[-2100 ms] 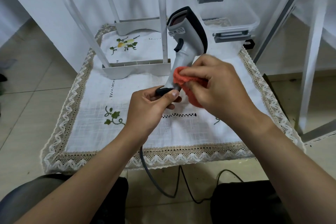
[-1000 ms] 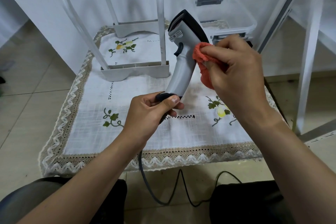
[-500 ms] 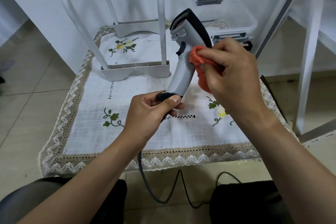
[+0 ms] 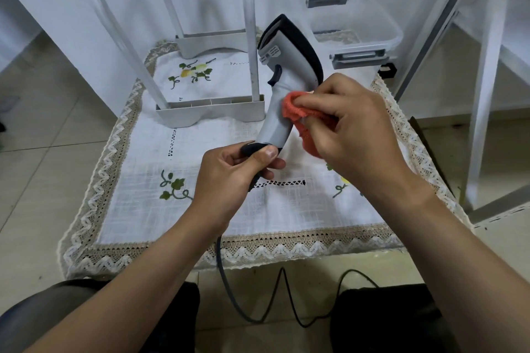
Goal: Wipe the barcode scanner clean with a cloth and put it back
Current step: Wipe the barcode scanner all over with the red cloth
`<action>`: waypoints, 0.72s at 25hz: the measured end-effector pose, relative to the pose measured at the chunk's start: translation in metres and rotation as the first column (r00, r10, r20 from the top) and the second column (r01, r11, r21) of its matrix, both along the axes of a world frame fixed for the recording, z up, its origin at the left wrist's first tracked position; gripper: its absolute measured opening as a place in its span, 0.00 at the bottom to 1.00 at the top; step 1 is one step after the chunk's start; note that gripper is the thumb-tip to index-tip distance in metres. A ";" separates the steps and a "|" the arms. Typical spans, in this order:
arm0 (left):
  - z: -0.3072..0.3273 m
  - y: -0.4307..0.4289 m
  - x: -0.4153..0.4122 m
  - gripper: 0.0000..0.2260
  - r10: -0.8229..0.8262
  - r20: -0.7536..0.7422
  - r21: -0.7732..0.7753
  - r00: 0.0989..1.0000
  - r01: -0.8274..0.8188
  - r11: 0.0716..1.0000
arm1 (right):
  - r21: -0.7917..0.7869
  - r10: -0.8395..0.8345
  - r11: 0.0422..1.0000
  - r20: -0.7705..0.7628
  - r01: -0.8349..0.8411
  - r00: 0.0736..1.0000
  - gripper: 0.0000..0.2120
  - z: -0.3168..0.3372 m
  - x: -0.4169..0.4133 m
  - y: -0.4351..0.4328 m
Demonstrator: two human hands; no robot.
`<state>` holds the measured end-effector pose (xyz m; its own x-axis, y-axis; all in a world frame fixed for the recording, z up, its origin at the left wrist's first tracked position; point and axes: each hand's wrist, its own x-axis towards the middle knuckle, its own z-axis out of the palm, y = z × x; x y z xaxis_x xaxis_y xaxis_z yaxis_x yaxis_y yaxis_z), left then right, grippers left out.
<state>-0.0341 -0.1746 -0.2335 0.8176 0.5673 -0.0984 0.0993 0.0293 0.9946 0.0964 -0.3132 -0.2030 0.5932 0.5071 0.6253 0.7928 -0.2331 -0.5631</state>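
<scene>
Orange cloth (image 4: 298,112) is bunching up inside the right hand (image 4: 354,135), whose fingers are curling round it and pressing it against the side of the barcode scanner (image 4: 277,120), right on the grey handle and a little below the dark trigger (image 4: 276,75). The left hand (image 4: 229,173) is clamping the black butt end of that handle, with the thumb lying across the top and the fingers wrapping underneath. So the scanner is sitting in the air between the two hands, above the middle of the table and not touching it, and it is leaning with its black-rimmed head pointing up and away from the person (the small label on the head is facing the camera). Its grey cable (image 4: 226,275) is dropping from under the left hand, past the front edge of the table and down to the tiled floor. Underneath it all, a white embroidered tablecloth (image 4: 129,180) with a lace border is covering the table. A white plastic stand (image 4: 210,112) is standing on it just behind and to the left of the scanner, and a clear plastic box (image 4: 354,27) is sitting at the back right.
</scene>
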 end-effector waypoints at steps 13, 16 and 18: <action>0.002 -0.004 0.003 0.05 -0.020 0.017 0.010 1.000 0.020 1.000 | 0.037 -0.038 0.998 -0.120 0.042 0.992 0.11 0.003 0.002 -0.005; 0.000 -0.002 0.004 0.06 -0.006 0.008 0.010 1.000 0.006 1.000 | -0.075 0.066 0.994 -0.132 -0.076 0.989 0.12 -0.003 -0.006 -0.002; 0.000 -0.003 0.005 0.06 0.000 0.008 -0.001 1.000 0.000 1.000 | -0.065 0.067 0.995 -0.124 -0.075 0.990 0.12 -0.004 -0.005 -0.002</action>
<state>-0.0292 -0.1777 -0.2331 0.8181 0.5676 -0.0923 0.0914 0.0301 0.9954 0.0910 -0.3149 -0.2071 0.6236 0.5898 0.5131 0.7356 -0.2205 -0.6405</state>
